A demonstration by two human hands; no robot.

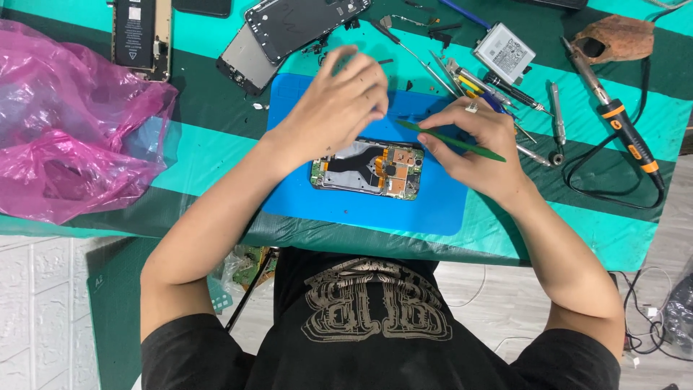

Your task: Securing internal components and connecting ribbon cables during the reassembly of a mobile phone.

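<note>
An opened phone [366, 169] with bare circuit boards and orange flex cables lies on a blue work mat [361, 202]. My left hand [336, 108] hovers over the phone's far edge with fingers curled and apart; I see nothing in it. My right hand [476, 148] rests at the phone's right end and holds a thin green pry stick [451, 141], whose tip points left over the mat just above the phone.
A pink plastic bag [68, 123] lies at the left. Disassembled phone shells [289, 29] and a battery [141, 32] sit at the back. Screwdrivers and tweezers [491, 83], a small white battery [504, 52] and an orange-and-black soldering iron [624, 126] lie right.
</note>
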